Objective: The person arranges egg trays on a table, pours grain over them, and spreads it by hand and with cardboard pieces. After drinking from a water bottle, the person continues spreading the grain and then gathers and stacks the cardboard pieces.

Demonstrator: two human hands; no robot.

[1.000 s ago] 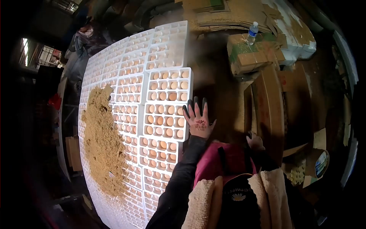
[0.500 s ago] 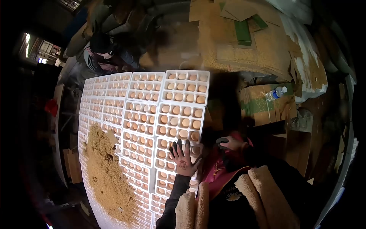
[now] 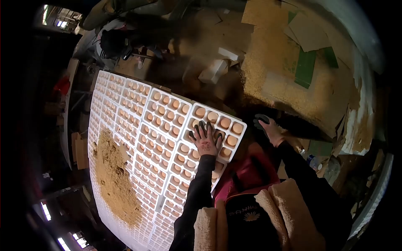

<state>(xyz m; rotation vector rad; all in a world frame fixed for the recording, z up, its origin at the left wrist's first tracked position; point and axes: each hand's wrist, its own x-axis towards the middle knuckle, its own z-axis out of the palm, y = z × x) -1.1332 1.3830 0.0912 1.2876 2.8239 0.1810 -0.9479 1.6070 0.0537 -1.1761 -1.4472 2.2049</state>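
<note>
White trays (image 3: 167, 163) stand side by side, their compartments each holding a brownish egg. My left hand (image 3: 205, 142), in a glove with dark fingertips, lies palm down with spread fingers on the eggs of the tray at the right far corner. It grips nothing that I can see. Beyond that tray's right edge, my right hand (image 3: 272, 130) reaches out over a dark gap. It is also gloved, its fingers loosely bent and nothing visible in them. A heap of sawdust-like material (image 3: 111, 180) covers part of the trays on the left.
Another person (image 3: 113, 44) is bent over beyond the trays' far left corner. Cardboard (image 3: 272, 62) strewn with sawdust lies at the far right. A white block (image 3: 213, 71) lies on the floor ahead. A plastic bottle (image 3: 314, 162) sits right of my right arm.
My left hand has moved forward along the right column of trays to the far tray. My right hand has gone from beside my apron outward and forward. The camera view has turned.
</note>
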